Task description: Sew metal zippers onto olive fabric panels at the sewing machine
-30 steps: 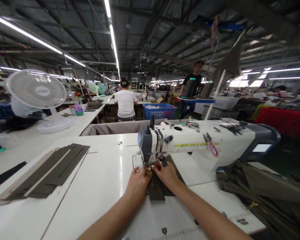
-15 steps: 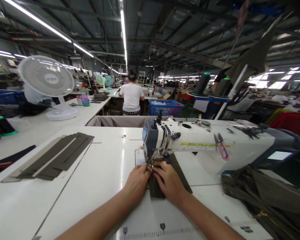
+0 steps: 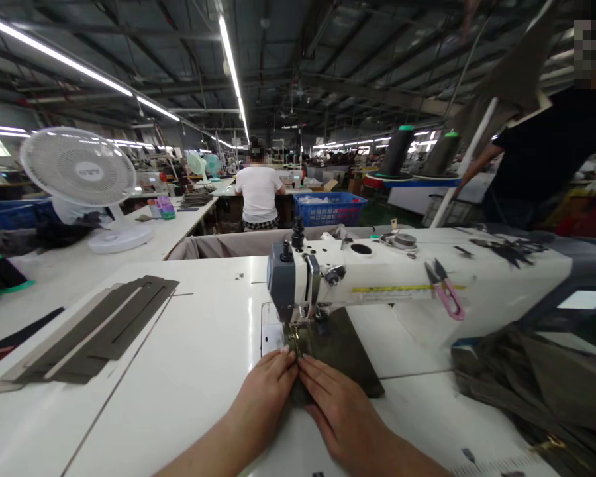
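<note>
A dark olive fabric piece [image 3: 350, 351] lies under the needle area of a white and grey sewing machine [image 3: 392, 271]. My left hand [image 3: 265, 391] grips its near part just in front of the presser foot [image 3: 294, 329], fingers bent and close together. Beside it, my right hand [image 3: 335, 397] holds the same fabric down, fingers together and fingertips almost touching the left ones. A brass-coloured strip or guide shows by the foot; its kind is too small to tell. Both palms hide the fabric's near edge.
Stacked olive cut pieces [image 3: 94, 331] lie on the left of the white table [image 3: 198, 397]. Crumpled olive fabric [image 3: 531, 384] is at right. Pink-handled thread snips [image 3: 446, 291] rest against the machine arm. A fan [image 3: 84, 172] stands behind left; a person in dark clothing [image 3: 541, 152] is at right.
Both hands have come back toward me, away from the presser foot. More of the fabric shows to the right of the needle. A person in dark clothing has come closer at right.
</note>
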`<action>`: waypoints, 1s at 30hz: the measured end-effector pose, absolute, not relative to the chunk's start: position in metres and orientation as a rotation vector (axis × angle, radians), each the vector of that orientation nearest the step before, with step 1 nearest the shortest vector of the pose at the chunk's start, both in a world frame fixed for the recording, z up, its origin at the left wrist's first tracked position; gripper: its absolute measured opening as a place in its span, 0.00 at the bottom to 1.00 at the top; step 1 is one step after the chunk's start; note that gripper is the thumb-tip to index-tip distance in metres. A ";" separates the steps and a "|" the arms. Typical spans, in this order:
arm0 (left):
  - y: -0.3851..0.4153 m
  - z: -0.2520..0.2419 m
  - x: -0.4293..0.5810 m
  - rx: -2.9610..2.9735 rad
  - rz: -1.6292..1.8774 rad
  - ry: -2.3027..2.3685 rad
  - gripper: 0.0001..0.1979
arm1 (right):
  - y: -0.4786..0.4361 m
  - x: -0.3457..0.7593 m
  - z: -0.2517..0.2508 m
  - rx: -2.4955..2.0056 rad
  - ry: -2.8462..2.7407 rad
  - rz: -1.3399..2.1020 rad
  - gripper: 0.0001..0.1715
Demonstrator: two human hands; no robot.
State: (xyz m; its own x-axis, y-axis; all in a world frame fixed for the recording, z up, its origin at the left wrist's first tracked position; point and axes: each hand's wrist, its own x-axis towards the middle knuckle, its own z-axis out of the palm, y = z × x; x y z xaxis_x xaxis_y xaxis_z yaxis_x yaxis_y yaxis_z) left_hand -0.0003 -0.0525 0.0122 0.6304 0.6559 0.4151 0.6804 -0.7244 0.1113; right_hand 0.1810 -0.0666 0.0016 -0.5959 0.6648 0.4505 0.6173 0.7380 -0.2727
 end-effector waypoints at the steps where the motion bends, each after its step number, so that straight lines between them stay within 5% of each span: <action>1: -0.051 0.014 0.000 -2.794 -0.668 -1.134 0.16 | -0.065 0.181 0.001 -0.966 -2.401 0.119 0.26; 19: -0.039 0.018 -0.008 -2.739 -0.759 -1.195 0.15 | -0.050 0.180 0.001 -0.960 -2.332 -0.009 0.20; 30: -0.031 0.011 -0.003 -2.541 -0.689 -0.798 0.14 | -0.038 0.176 -0.006 -0.870 -2.272 -0.305 0.19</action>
State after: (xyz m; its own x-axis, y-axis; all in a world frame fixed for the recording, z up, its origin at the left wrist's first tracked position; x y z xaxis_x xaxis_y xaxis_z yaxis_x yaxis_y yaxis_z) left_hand -0.0026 -0.0308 0.0107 0.7173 0.4206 0.5555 0.6112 -0.7627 -0.2117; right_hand 0.1762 -0.0384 -0.0061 -0.5486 0.5029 0.6679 0.6615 0.7497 -0.0212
